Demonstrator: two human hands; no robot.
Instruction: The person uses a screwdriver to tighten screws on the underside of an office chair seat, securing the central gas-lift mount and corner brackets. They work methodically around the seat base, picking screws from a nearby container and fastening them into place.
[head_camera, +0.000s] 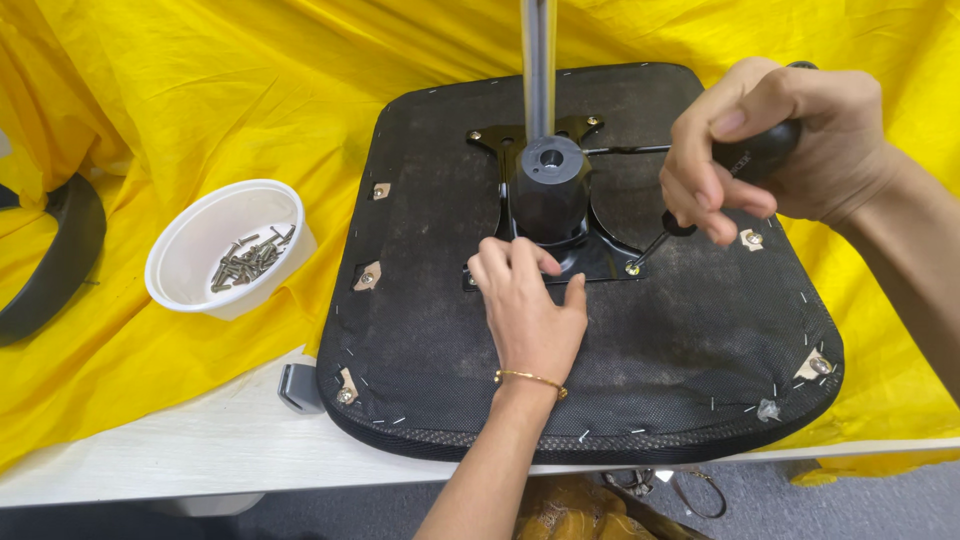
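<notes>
Yellow cloth (150, 120), white screw bowl (190, 245)

Black seat base (600, 370), yellow cloth (200, 100)

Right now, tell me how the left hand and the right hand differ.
The left hand lies flat, fingers spread, pressing on the black mounting plate; the right hand is curled in a fist around a black-handled screwdriver. The left hand holds no tool; the right hand sets the tool's tip at a corner screw. The left wrist wears a gold bangle; none shows on the right. Both work over the upturned chair seat.
</notes>
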